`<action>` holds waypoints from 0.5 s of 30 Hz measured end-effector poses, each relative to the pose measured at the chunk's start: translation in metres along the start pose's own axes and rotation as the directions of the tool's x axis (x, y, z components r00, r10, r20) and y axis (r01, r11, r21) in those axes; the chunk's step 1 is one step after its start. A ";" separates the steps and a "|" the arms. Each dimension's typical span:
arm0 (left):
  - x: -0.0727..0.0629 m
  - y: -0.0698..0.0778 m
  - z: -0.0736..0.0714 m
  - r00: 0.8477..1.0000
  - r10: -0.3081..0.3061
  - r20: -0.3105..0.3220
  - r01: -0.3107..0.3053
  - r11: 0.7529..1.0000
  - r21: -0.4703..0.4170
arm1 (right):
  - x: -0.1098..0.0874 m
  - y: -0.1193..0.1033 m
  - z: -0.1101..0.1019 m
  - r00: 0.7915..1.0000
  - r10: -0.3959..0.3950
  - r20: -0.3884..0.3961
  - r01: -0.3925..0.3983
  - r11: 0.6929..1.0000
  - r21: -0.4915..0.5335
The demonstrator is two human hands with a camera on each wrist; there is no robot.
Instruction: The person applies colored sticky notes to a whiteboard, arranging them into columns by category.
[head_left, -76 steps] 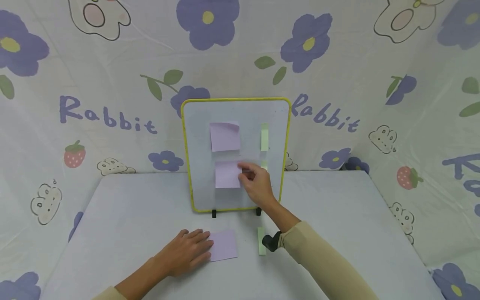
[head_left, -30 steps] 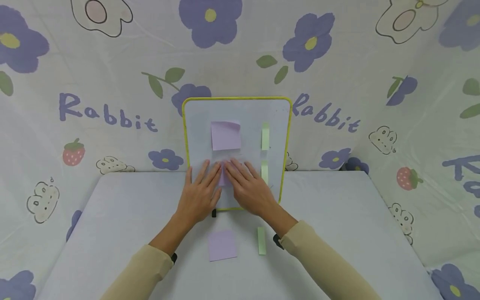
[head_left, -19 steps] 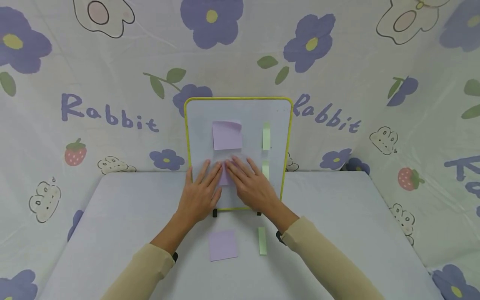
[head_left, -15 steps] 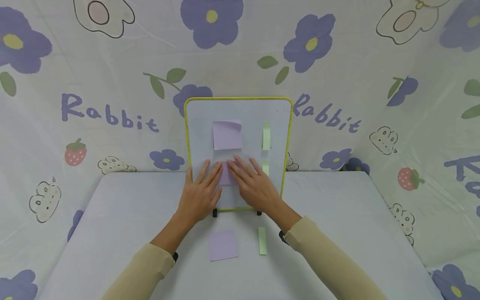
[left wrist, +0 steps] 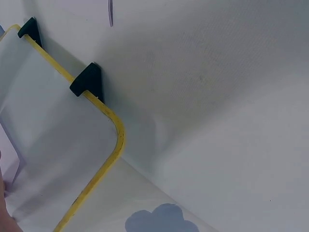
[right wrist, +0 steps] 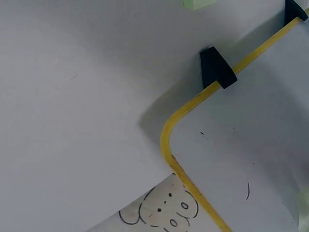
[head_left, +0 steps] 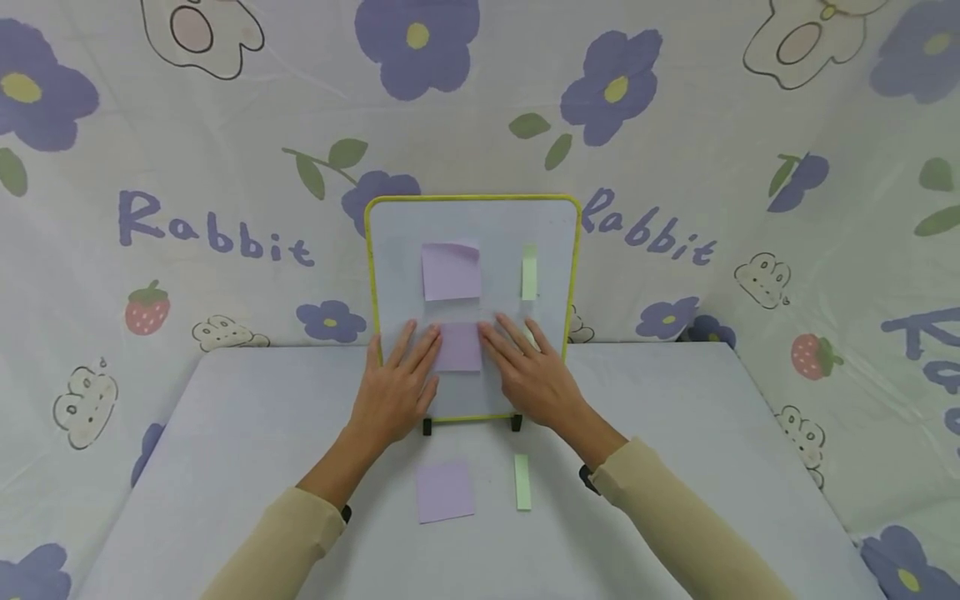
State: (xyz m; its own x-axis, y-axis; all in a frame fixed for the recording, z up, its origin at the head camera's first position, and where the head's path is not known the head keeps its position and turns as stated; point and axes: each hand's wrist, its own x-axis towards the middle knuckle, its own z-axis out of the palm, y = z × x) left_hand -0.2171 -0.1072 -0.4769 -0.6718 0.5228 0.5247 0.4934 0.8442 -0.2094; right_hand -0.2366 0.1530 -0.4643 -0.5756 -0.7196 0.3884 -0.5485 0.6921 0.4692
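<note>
In the head view a whiteboard (head_left: 401, 229) with a yellow rim stands upright on small black feet (head_left: 427, 427). Its lower purple sticky note (head_left: 459, 348) lies between my two hands. My left hand (head_left: 393, 387) touches that note's left edge with straight, spread fingers. My right hand (head_left: 536, 379), fingers also straight, rests on the board at the note's right edge. It partly covers a lower green sticky strip (head_left: 531, 337). Above are another purple sticky note (head_left: 452, 272), its top right corner curling, and an upper green sticky strip (head_left: 529, 275).
On the white table (head_left: 652, 417), in front of the board, lie a purple sticky-note pad (head_left: 446, 492) and a green strip pad (head_left: 522, 482). Behind hangs a cloth (head_left: 247, 167) printed with flowers and rabbits. The right wrist view shows a black foot (right wrist: 217, 67) at the board's rim.
My right hand let go of the lower note's edge. Both hands came flat onto the note, the left rising from the table pad. Since then the right has slid rightward; the left has stayed.
</note>
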 end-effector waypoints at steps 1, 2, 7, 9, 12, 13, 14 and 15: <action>0.000 0.000 0.000 1.000 0.000 0.000 0.000 1.000 -0.003 | 0.000 0.000 0.000 1.000 0.001 0.002 -0.001 1.000 0.001; 0.000 0.000 0.000 1.000 0.000 -0.002 0.000 1.000 -0.005 | -0.001 0.000 0.000 1.000 0.003 0.004 -0.003 1.000 0.001; -0.001 -0.001 0.001 1.000 0.002 -0.021 -0.003 1.000 -0.016 | -0.001 -0.002 0.001 1.000 0.013 -0.002 -0.013 1.000 0.013; -0.001 -0.001 0.001 1.000 0.003 -0.027 -0.003 1.000 -0.019 | -0.002 -0.002 0.001 1.000 0.018 -0.003 -0.018 1.000 0.021; -0.001 0.000 0.002 0.999 0.003 -0.038 -0.004 1.000 -0.023 | -0.002 -0.003 0.001 1.000 0.023 -0.002 -0.023 0.999 0.023; -0.001 0.000 0.002 0.999 0.003 -0.040 -0.004 1.000 -0.025 | -0.002 -0.003 0.000 1.000 0.024 -0.004 -0.024 0.999 0.022; -0.001 0.000 0.003 0.999 0.002 -0.043 -0.003 1.000 -0.025 | -0.002 -0.003 0.000 1.000 0.025 -0.002 -0.025 0.999 0.021; -0.001 0.000 0.003 0.999 0.003 -0.047 -0.004 1.000 -0.028 | -0.003 -0.003 0.000 1.000 0.027 0.001 -0.027 0.999 0.023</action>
State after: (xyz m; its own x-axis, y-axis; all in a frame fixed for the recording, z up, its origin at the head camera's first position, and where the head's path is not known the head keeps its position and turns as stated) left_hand -0.2180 -0.1078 -0.4799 -0.6438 0.5193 0.5620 0.5119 0.8382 -0.1881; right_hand -0.2336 0.1526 -0.4670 -0.5903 -0.7009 0.4004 -0.5466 0.7121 0.4406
